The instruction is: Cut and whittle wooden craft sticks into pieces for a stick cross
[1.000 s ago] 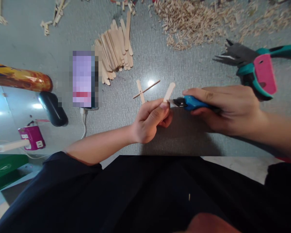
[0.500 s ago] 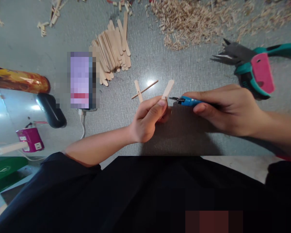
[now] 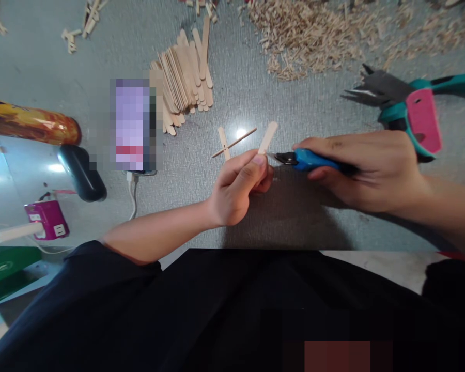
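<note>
My left hand (image 3: 238, 188) pinches a stick (image 3: 267, 138) by its lower end, fingers closed on it, stick tilted up and to the right over the desk (image 3: 302, 119); my right hand (image 3: 366, 168) is wrapped tight round a blue cutter (image 3: 308, 160), its dark tip just beside the stick near my left fingertips, can't tell if touching; two crossed sticks (image 3: 232, 142) lie just behind my left hand; stick pile (image 3: 184, 77) further back left; chip heap (image 3: 318, 36) back right; teal-pink pliers (image 3: 406, 111) beyond my right hand.
</note>
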The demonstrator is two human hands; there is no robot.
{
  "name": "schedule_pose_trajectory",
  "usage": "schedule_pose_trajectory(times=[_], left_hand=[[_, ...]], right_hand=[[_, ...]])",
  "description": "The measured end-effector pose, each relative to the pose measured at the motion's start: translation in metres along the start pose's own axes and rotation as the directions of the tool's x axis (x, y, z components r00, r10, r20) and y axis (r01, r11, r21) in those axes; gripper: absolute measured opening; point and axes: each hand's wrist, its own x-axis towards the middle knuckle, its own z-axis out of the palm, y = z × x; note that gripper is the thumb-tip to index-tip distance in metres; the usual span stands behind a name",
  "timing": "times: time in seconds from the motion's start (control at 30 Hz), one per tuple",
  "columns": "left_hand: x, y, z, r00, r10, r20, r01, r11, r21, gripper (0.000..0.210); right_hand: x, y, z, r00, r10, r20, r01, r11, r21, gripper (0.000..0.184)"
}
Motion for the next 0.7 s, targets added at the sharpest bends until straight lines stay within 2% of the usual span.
schedule_pose_trajectory(times=[0.2,0.43,0.57,0.7], left_hand=[[0.0011,0.0002,-0.0017,0.995,0.066,0.075,-0.063,0.997,-0.036,0.065],[-0.0004,0.0048,-0.002,0.986,0.052,0.155,-0.053,0.999,-0.002,0.06],[-0.0019,0.0044,-0.0001,0.992,0.04,0.121,-0.036,0.999,-0.029,0.056],[-0.0026,0.0037,0.001,0.999,-0.045,0.003,0.045,0.998,-0.045,0.062]], right_hand=[[0.0026,0.0004,-0.0006,1.0,-0.014,0.02,0.014,1.0,0.023,0.033],[-0.0013,0.0048,0.0045,0.995,-0.058,-0.077,0.054,0.997,-0.053,0.028],[-0.0037,0.0078,0.0054,0.987,-0.108,-0.12,0.087,0.981,-0.172,0.036],[-0.0043,0.0071,0.0043,0.987,-0.093,-0.135,0.066,0.979,-0.191,0.035]])
